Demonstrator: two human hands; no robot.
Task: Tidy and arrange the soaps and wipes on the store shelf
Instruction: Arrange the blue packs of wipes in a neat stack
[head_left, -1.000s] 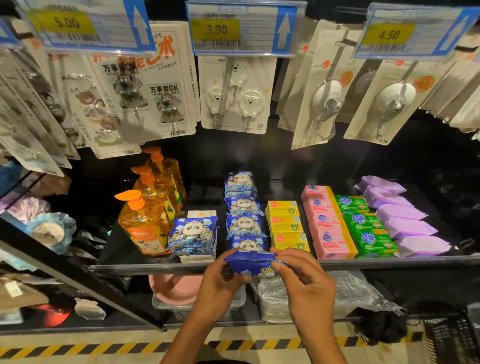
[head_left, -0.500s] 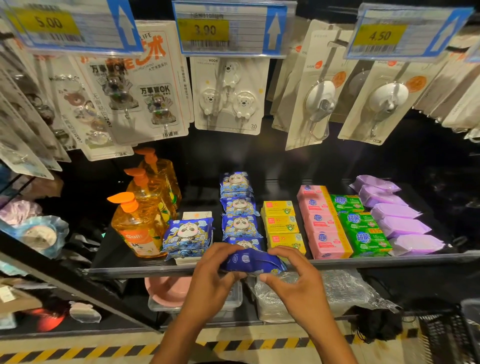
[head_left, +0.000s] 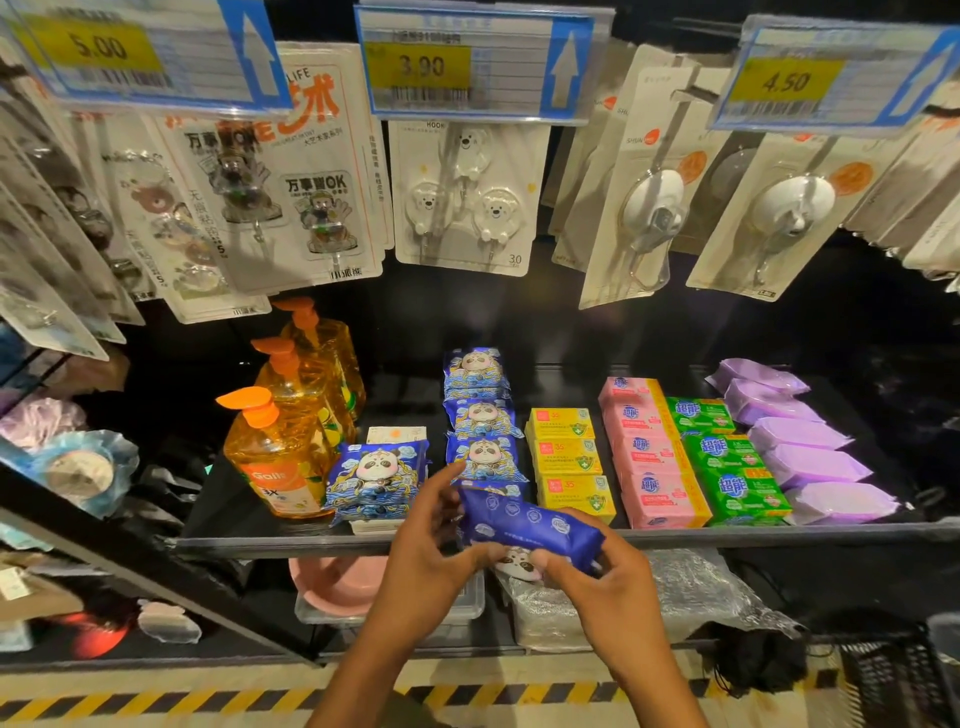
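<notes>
Both hands meet just in front of the black metal shelf's front lip (head_left: 779, 535), holding a soft dark-blue plastic pack of wipes (head_left: 530, 525) between them. The pack is tipped with its plain blue back up, a panda face peeking out on the underside, and it hangs just above the shelf edge at the near end of the row of blue panda-print wipe packs (head_left: 480, 410) that runs back into the shelf. The left hand (head_left: 431, 540) pinches the pack's left end, thumb underneath and fingers partly curled, the forefinger lifted free. The right hand (head_left: 597, 587) grips the right end, with the thumb on the near side and the fingers wrapped behind. Left of the row a short stack of the same panda packs (head_left: 376, 473) sits on a white box, and beyond it stand three clear orange pump bottles of liquid soap (head_left: 280, 457). To the right lie yellow soap boxes (head_left: 566, 457), pink soap bars (head_left: 654, 467), green soap bars (head_left: 727, 457) and lilac plastic-wrapped packs (head_left: 805, 447), each in its own file. White carded wall hooks (head_left: 462, 197) hang above, under yellow-and-blue price tags (head_left: 467, 67).
</notes>
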